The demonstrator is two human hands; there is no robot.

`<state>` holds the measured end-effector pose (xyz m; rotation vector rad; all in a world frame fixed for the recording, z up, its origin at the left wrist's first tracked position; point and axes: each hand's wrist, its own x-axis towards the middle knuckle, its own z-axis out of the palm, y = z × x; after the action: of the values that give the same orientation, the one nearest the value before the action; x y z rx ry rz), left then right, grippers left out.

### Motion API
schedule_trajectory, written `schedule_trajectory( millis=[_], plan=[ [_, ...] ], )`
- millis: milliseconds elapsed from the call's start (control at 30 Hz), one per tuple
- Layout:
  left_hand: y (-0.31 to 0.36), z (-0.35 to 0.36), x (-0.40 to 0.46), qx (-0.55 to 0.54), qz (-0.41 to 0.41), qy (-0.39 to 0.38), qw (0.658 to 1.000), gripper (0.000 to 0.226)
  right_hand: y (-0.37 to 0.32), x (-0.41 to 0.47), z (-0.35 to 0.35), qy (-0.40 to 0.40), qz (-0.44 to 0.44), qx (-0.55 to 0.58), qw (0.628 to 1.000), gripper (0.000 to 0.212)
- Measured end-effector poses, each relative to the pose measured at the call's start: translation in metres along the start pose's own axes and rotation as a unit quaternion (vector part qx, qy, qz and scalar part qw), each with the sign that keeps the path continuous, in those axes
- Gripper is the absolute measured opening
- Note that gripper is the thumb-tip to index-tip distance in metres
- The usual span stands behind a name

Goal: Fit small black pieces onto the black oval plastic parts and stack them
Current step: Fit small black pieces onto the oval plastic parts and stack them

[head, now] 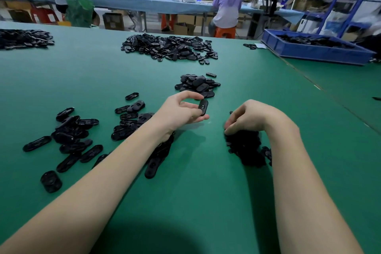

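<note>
My left hand (pixel 181 109) pinches one black oval plastic part (pixel 203 107) between thumb and fingers, held just above the green table (pixel 206 181). Right of it, my right hand (pixel 249 117) curls down with its fingertips on a heap of small black pieces (pixel 245 147); whether it grips one is hidden. Loose oval parts (pixel 72 136) lie scattered to the left, some under my left forearm. A small pile of oval parts (pixel 198 84) sits just beyond my left hand.
A larger pile of black parts (pixel 169 47) lies mid-table, another (pixel 22 38) at the far left. A blue crate (pixel 315 50) with black parts stands at the back right. Several people work at a blue bench (pixel 127 2) behind.
</note>
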<state>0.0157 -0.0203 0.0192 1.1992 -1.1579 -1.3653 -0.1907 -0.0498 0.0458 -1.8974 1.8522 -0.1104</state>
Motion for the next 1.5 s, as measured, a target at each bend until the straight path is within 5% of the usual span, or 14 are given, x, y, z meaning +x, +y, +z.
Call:
schedule_trajectory(
  millis=[167,433,700,1500],
  plan=[
    [-0.001,0.0,-0.001,0.009,0.005,0.002,1.0,0.031,-0.003,-0.001,0.001,0.0,-0.015,0.019,1.0,0.008],
    [0.002,-0.001,-0.001,0.019,0.018,0.01,1.0,0.031,-0.015,0.0,0.009,0.057,-0.129,0.316,0.938,0.006],
    [0.003,-0.003,-0.001,0.086,0.035,0.064,0.994,0.016,-0.022,0.001,0.015,0.06,-0.126,0.33,0.934,0.006],
    [-0.002,-0.006,0.003,0.103,0.102,0.029,0.989,0.025,-0.025,0.008,0.018,0.08,-0.095,0.337,0.933,0.008]
  ],
)
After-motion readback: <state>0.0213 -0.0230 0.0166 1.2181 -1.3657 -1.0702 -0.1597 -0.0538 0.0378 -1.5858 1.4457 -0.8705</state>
